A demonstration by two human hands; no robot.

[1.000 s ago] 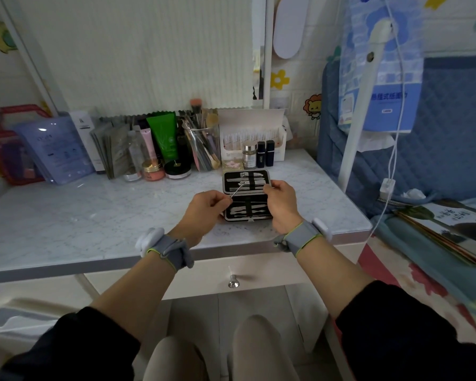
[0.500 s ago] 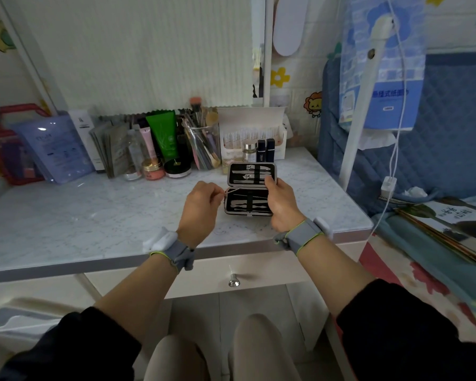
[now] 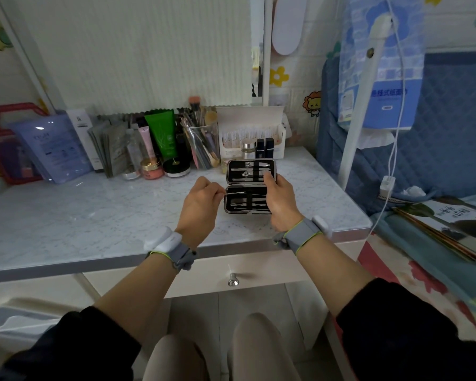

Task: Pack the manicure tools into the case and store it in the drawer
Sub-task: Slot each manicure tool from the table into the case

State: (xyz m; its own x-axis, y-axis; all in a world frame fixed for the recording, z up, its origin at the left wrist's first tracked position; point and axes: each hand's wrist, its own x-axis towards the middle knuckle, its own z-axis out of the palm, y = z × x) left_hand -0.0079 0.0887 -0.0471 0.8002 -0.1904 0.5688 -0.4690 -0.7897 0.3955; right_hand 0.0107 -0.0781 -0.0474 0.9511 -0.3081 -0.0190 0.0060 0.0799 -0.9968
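My left hand [image 3: 201, 204] pinches a thin tool [image 3: 245, 194] at the left edge of the case [image 3: 249, 177] while my right hand [image 3: 279, 199] grips its right side, so I should slide the tool in level.

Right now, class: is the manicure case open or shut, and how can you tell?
Open. The manicure case lies with both halves showing, metal tools visible inside each.

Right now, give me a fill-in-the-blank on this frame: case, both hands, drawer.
The manicure case lies ___ on the table.
The right hand grips the case's ___ edge.
The left hand pinches a thin tool that points across the ___.
The drawer below is ___.
Missing: open; right; case; closed.
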